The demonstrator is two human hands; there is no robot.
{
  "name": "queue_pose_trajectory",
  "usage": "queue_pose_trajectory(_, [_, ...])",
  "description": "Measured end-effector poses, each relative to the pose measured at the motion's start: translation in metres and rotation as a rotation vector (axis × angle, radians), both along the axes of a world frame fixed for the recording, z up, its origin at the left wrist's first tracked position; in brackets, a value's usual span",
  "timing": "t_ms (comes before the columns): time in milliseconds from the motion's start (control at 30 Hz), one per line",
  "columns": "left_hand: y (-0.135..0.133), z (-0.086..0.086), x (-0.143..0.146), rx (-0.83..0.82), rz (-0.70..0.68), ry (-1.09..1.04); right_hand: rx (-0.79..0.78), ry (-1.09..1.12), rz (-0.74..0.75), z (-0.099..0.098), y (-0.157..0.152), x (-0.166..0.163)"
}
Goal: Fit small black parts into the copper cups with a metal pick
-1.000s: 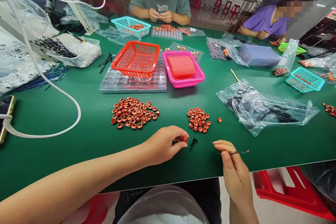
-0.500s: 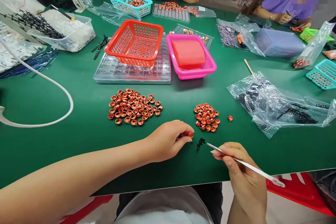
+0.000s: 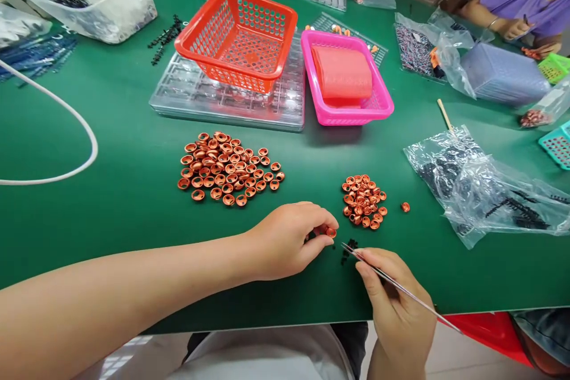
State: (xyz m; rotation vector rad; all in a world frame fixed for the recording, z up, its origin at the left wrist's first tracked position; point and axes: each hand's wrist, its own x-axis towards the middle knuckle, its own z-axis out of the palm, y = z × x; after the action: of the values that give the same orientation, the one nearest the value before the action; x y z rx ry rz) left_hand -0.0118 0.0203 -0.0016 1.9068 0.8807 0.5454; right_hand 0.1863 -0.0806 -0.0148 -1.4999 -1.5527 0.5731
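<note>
My left hand (image 3: 289, 240) rests on the green table (image 3: 111, 214), its fingertips pinched on one small copper ring (image 3: 330, 231). My right hand (image 3: 392, 309) grips thin metal tweezers (image 3: 387, 279), whose tips point at a little cluster of black bits (image 3: 350, 248) just right of the ring. A small pile of copper rings (image 3: 363, 200) lies just beyond both hands, with one stray ring (image 3: 405, 206) to its right. A larger pile of copper rings (image 3: 227, 169) lies further left.
Behind the piles stand an orange basket (image 3: 238, 35) on clear trays (image 3: 187, 92) and a pink basket (image 3: 347, 110). Plastic bags of black parts (image 3: 481, 190) lie right. A white cable (image 3: 66, 113) curves at left. Other people's hands (image 3: 514, 28) work at the far side.
The view has tilted down and closer. My right hand turned the tweezers so the tips now point left at the black bits. My left hand keeps its pinch on the ring.
</note>
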Motion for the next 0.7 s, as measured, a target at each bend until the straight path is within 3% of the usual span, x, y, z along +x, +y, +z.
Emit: queue_pose_trajectory(700, [-0.0006, -0.0029, 0.0015, 0.034, -0.003, 0.025, -0.001, -0.027, 0.036, 0.0003, 0.0006, -0.0036])
